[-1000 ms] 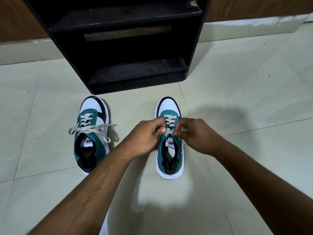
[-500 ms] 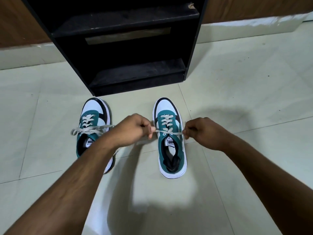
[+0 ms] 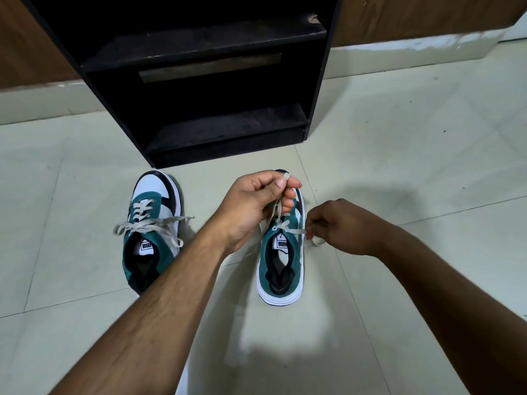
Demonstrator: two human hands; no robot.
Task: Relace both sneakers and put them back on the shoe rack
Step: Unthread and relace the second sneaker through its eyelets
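both hands (image 3: 258,203) (image 3: 340,226) pinching lace (image 3: 295,231) — right sneaker (image 3: 281,269)

Left hand (image 3: 256,201) hides the right sneaker's (image 3: 281,269) toe; shoe rack (image 3: 216,129) top cropped

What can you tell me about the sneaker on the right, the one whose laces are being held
The right sneaker is teal suede-like material with a white midsole, a black toe edge and a white tongue label. It stands upright on the tiled floor, toe toward the black shoe rack. Its pale lace is threaded and untied: the left hand pinches one end raised above the toe, the right hand pinches the other out sideways.
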